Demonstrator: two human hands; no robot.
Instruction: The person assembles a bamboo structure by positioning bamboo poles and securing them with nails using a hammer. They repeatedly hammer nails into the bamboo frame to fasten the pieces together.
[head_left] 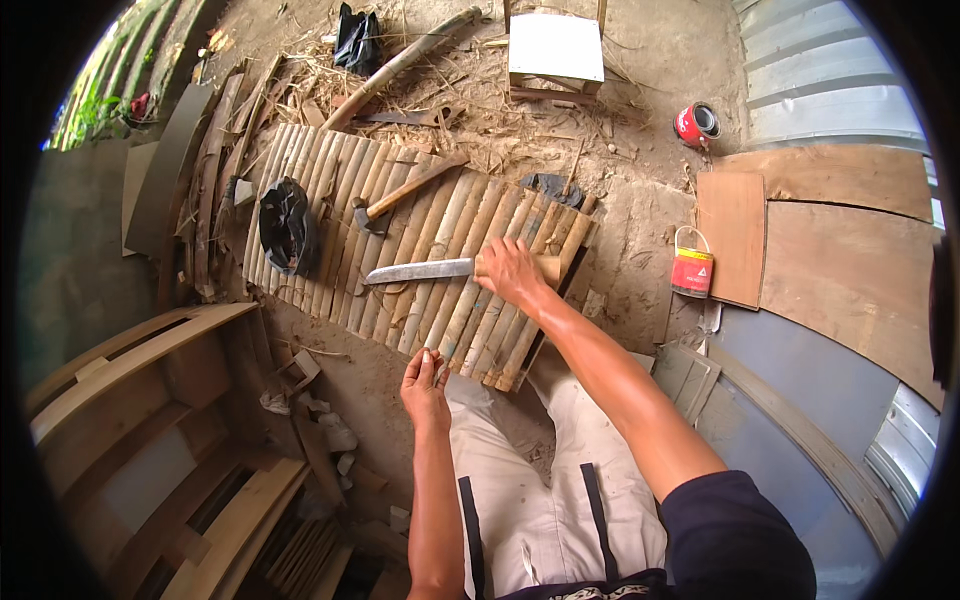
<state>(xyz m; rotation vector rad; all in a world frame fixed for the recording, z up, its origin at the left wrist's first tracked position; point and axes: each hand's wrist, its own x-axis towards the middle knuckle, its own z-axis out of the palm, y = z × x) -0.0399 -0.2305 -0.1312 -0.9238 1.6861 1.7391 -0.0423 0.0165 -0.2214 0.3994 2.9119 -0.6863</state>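
My right hand [508, 270] is closed round the wooden handle of a machete [420, 271]. Its blade points left and lies over a low bench [405, 238] of round wooden poles. The handle's butt sticks out to the right of my fist. At the bench's near edge, my left hand [427, 385] is pinched closed, and a small thing at its fingertips is too small to name. Beyond the blade, a hammer [412, 188] with a wooden handle rests on the poles. An open black plastic bag [286, 228] sits at the bench's left.
Wooden shelving [150, 400] stands at the lower left. On the right are a red paint can [692, 272] with a handle and leaning boards [840, 260]. Another red can [697, 125] lies farther back. A white-topped stool [556, 47] and a long pole [400, 68] are at the far side.
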